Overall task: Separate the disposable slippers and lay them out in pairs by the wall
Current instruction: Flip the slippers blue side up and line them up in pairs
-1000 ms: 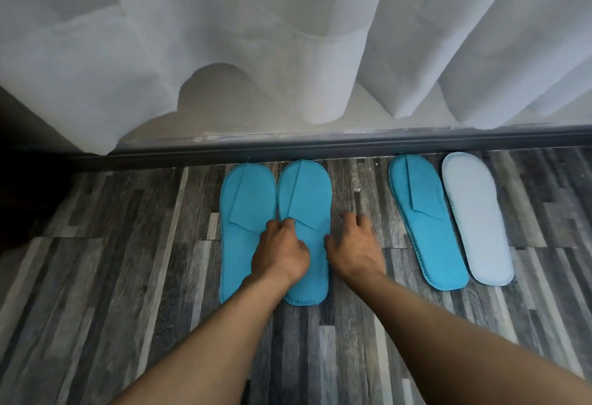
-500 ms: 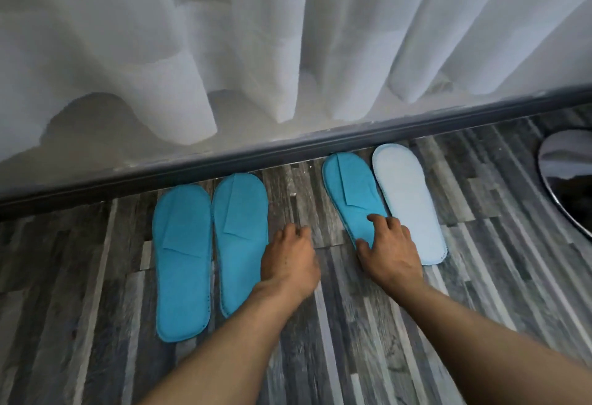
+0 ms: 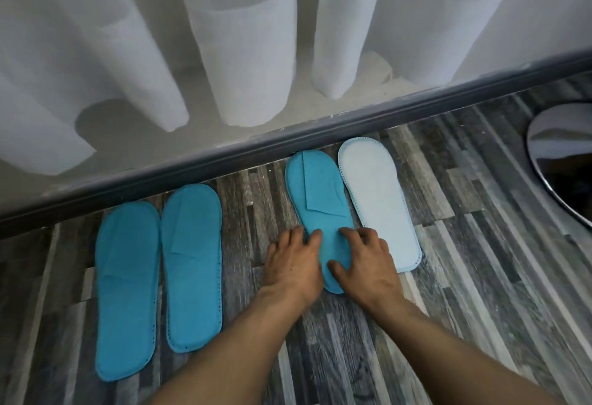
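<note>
One blue pair was laid by the baseboard; the left hand and right hand were spread flat on a third blue slipper, beside an upturned white-soled one, apparently unfinished.

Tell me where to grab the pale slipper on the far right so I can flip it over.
Take the pale slipper by its right long edge, near the heel, coming from the right. It lies flat on the floor with that side open, while the blue slipper and the right hand crowd its left edge. Pinching the thin stitched rim should lift it.
</note>
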